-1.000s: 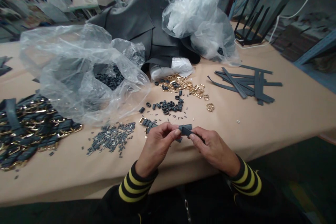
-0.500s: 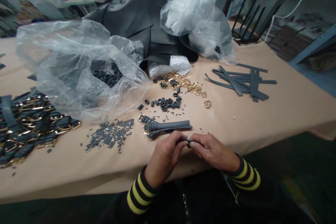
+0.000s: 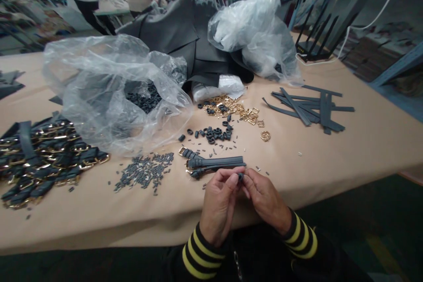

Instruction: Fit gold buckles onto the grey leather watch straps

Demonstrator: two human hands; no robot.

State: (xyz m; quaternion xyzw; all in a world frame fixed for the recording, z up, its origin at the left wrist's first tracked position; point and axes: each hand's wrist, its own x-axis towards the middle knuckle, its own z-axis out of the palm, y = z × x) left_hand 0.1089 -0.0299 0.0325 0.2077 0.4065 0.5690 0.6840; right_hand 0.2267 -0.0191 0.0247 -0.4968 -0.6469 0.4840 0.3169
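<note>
A small dark strap loop point(image 3: 240, 177) is pinched between the fingertips of both my hands, above the table's front edge. My left hand point(image 3: 218, 200) is closed on its left side, with the thumb on top. From the right, my right hand point(image 3: 267, 198) closes on it with thumb and fingers. The fingers hide part of the loop. Just beyond them lie grey straps point(image 3: 218, 163) with gold buckles at their left ends. Several more dark loops point(image 3: 216, 134) lie scattered farther back.
Small grey pieces point(image 3: 143, 172) are heaped at centre left, beside buckled straps point(image 3: 49, 156). Gold buckles point(image 3: 249, 116) lie behind the loops. Loose strips point(image 3: 309, 108) lie right of them. Clear plastic bags point(image 3: 109, 79), dark material point(image 3: 172, 26) and a black router point(image 3: 313, 48) stand farther back.
Both hands have come nearer to me from over the straps, which now show fully. The left hand has turned more upright, and a small loop now shows between the fingertips.
</note>
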